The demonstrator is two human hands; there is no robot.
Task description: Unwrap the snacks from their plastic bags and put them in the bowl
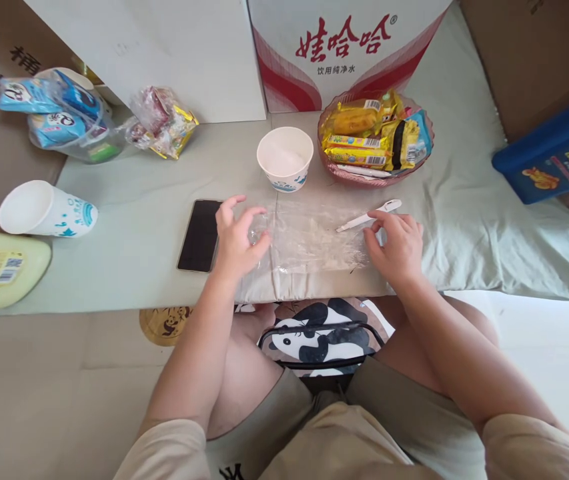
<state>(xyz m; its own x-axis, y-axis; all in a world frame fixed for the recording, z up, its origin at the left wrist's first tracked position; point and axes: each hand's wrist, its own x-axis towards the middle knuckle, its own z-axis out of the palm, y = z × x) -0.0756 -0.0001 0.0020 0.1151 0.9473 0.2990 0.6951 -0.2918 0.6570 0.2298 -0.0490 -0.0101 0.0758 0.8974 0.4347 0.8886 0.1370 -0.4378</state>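
Plastic (309, 247) runs left to right. Left hand (238, 239) gapes at its left end; right hand (397, 247) curls opposite, grip unclear.

Pink snack bowl (387, 180), yellowish bottle (1, 270), red-lettered carton (337, 57)

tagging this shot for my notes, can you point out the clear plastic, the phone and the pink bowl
Clear plastic (309, 241), head view: middle of its crinkled surface.
Phone (197, 237), head view: middle of its dark screen.
Pink bowl (384, 181), head view: outer wall, on the near side.
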